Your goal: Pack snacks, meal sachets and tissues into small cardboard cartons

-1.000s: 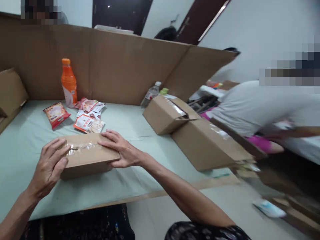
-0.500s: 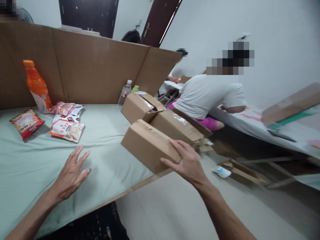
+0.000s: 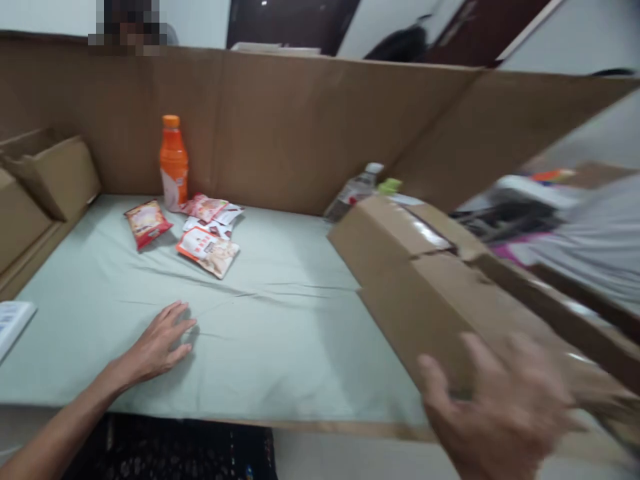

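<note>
My left hand [image 3: 161, 340] lies flat on the pale green cloth of the table [image 3: 280, 333], fingers stretched out and holding nothing. My right hand [image 3: 500, 410] is low at the right, blurred by motion, with its fingers spread in front of a brown cardboard box [image 3: 450, 313]. I cannot see it gripping the box. A second taped box [image 3: 390, 230] lies just behind that one, along the table's right edge.
An orange drink bottle [image 3: 173, 163] and snack packets [image 3: 207, 250] sit at the back left. A clear water bottle [image 3: 355, 193] leans by the cardboard wall [image 3: 300, 127]. Open boxes [image 3: 55, 173] stand far left. A person's grey sleeve [image 3: 590, 227] shows at right.
My right hand carried the small taped box from the table's middle to the right side and has come off it. My left hand dropped flat onto the cloth. The view swung back left.
</note>
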Demonstrator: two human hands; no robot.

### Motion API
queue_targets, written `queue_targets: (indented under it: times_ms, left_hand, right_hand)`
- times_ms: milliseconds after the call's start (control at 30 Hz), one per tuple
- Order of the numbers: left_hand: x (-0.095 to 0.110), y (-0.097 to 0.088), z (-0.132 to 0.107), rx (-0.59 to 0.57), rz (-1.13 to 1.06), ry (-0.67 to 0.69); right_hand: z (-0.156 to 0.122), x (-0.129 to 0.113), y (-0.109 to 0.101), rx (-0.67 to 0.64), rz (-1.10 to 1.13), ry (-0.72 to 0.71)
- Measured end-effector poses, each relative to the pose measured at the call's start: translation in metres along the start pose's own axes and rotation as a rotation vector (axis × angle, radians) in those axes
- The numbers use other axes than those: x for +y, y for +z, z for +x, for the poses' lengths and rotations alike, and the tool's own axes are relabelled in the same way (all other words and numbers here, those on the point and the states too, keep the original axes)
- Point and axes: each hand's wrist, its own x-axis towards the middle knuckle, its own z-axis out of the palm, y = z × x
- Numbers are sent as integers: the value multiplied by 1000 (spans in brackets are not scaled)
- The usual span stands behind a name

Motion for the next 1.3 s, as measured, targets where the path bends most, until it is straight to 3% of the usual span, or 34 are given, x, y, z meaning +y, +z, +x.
queue_targets:
  times_ms: [167, 300, 467, 567, 667, 733, 800, 967, 1000, 1067, 1167, 1300]
  left_hand:
    - [-19, -31, -33, 138, 62, -135]
    - [-67, -79, -65, 381, 161, -300]
    - [-150, -183, -106, 896, 444, -676]
    - [-191, -237, -111, 1013, 484, -781]
    - [-217, -263, -109, 985, 413, -838]
    - [-221, -266, -112, 940, 352, -857]
    - [-211, -262, -120, 920, 323, -858]
    - [-141, -231, -142, 897, 330, -779]
    - [-123, -221, -142, 865, 308, -718]
    - [-88, -199, -132, 789, 194, -464]
    - [-41, -162, -102, 644, 39, -132]
    - [4, -119, -60, 503, -117, 143]
  right_hand:
    - [-30, -109, 92, -392, 257, -283]
    - [-48, -174, 131, -470, 273, -479]
    - [-49, -188, 136, -393, 301, -541]
    - [-49, -186, 137, -369, 326, -552]
    - [-50, -186, 140, -352, 362, -533]
    - [-51, -187, 142, -358, 385, -503]
    - [-52, -187, 143, -375, 404, -475]
    - [-49, -186, 139, -494, 508, -370]
    - [-46, -186, 136, -533, 553, -328]
    - [-38, -187, 130, -615, 670, -220]
    - [-22, -191, 119, -704, 912, 18]
    - [-1, -195, 105, -663, 1204, 454]
